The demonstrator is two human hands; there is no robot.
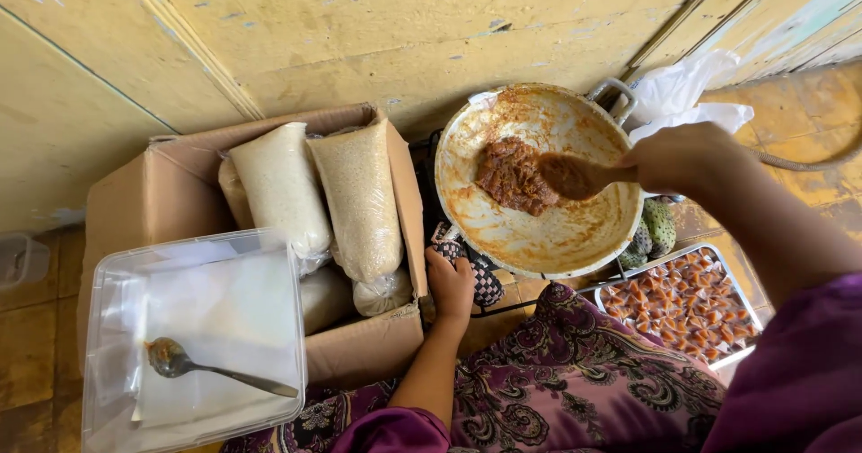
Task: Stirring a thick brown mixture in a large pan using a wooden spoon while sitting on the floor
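A large round metal pan (503,228), smeared with brown residue, is tilted toward me and holds a lump of brown paste (510,175). My right hand (682,155) grips a wooden spatula (579,175) whose blade rests against the paste. My left hand (452,284) holds the pan's near rim through a black-and-white checkered cloth (485,282).
A cardboard box (180,184) at the left holds several clear bags of pale grain (359,193). A clear plastic lid (193,336) with a metal spoon (211,369) lies on its front. A metal tray of small orange wrapped pieces (682,305) sits at the right, with a white plastic bag (682,94) behind it.
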